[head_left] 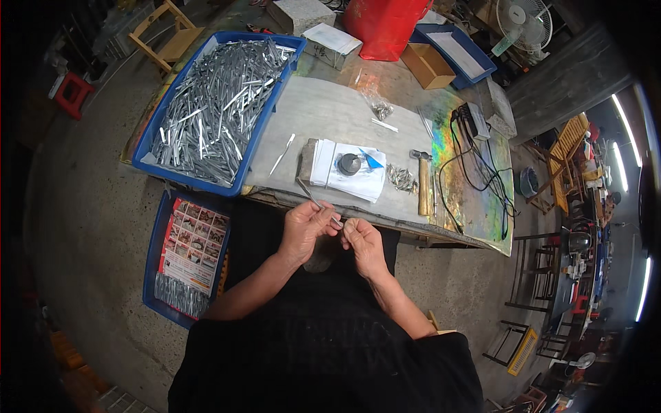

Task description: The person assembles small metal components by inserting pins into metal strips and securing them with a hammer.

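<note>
My left hand [307, 226] is closed around a slim grey metal piece [311, 195], its far end pointing up toward the table. At the piece's near end, my right hand [362, 242] pinches thumb and fingers together; what they hold is hidden. Both hands are in front of the table edge, above my lap. Just beyond them, a dark round metal block [349, 164] stands on a stack of white paper [330, 180]. A pile of small metal parts [401, 177] lies to its right, beside a wooden-handled hammer [423, 186]. Another slim metal piece [282, 154] lies left of the paper.
A blue tray [242, 165] heaped with slim metal pieces fills the table's left. Below it sits a second blue tray [150, 275] with a printed sheet and more pieces. Black cables [482, 172] run along the right. A red bag [379, 31] and cardboard box [425, 65] stand at the back.
</note>
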Motion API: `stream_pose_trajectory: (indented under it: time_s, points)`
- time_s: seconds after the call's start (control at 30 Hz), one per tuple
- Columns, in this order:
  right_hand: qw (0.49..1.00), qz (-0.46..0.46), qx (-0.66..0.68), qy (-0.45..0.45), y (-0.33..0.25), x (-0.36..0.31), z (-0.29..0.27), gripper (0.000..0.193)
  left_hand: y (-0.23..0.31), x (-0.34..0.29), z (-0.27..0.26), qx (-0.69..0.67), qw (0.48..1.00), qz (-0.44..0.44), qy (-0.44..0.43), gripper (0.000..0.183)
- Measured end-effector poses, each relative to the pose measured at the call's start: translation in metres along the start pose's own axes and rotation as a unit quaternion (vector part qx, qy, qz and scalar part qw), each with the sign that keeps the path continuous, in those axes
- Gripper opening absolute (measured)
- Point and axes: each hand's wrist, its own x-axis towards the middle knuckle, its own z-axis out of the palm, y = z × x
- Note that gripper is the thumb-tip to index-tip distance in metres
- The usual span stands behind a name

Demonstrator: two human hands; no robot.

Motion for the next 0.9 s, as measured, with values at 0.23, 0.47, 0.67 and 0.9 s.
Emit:
stream_pose_trajectory:
  time_s: [0.23,0.47,0.67,0.9]
  points:
    - [0.996,0.007,0.089,0.014,0.006,0.001,0.005,0.016,-0.011,0.000,0.001,0.076,0.992,0.096,0.014,0.009]
    - [0.989,0.002,0.148,0.010,0.010,0.009,0.004,0.014,-0.010,0.002,0.004,0.096,0.988,0.117,0.036,0.010]
    - [0.992,-0.010,0.122,0.015,0.010,0.015,0.002,0.014,-0.002,0.008,0.008,0.102,0.986,0.123,0.043,0.009]
    - [0.993,-0.016,0.117,0.009,0.001,0.017,-0.007,0.016,0.008,0.027,0.016,0.028,0.996,0.065,0.047,0.009]
